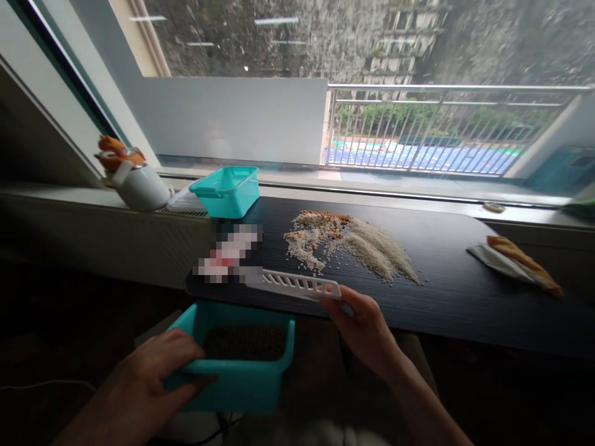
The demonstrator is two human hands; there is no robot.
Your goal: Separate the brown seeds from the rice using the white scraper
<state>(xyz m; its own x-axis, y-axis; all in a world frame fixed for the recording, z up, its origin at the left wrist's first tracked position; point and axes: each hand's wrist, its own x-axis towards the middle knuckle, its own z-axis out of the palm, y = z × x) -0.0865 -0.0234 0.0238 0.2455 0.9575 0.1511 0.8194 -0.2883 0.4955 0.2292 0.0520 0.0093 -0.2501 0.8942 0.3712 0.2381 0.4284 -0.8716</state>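
In the head view, the left hand [149,368] is clamped on the rim of the near turquoise bin [237,378], its thumb outside and its fingers over the edge. This bin hangs in front of the near left corner of the black desk [446,303]; the grainy contents [246,342] are too dark to name.

The right hand [360,325] has its fingers closed on one end of a white slotted strip [297,285], held over the desk's near edge. A pixelated patch [232,251] hides the strip's other end and whatever lies by the left edge.

White rice [376,248] and tan beans [325,217], partly mixed, spread across the desk's middle towards its far edge. At the far left corner stands a second turquoise bin [232,192]; whether desk or sill bears it, I cannot tell. A folded brown-and-white item [520,263], unclear, lies near the right side
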